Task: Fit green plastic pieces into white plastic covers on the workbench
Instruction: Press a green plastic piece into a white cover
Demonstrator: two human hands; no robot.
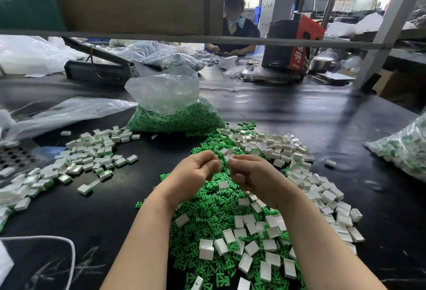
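Note:
Both hands meet above a heap of loose green plastic pieces (207,211) on the black workbench (334,119). My left hand (196,174) has its fingers curled and pinches a small white cover (220,164) at its fingertips. My right hand (251,174) is curled too, its fingertips closed on something small next to that cover; what it holds is hidden. Empty white covers (276,149) lie mixed over the green heap and spread to the right. A pile of covers with green pieces fitted in them (92,153) lies to the left.
A clear bag of green pieces (175,119) stands behind the heap. Another bag of white and green parts (405,151) sits at the right edge. A flat plastic bag (57,114) lies at left, a white cable (57,241) at lower left. A person (235,27) works across the bench.

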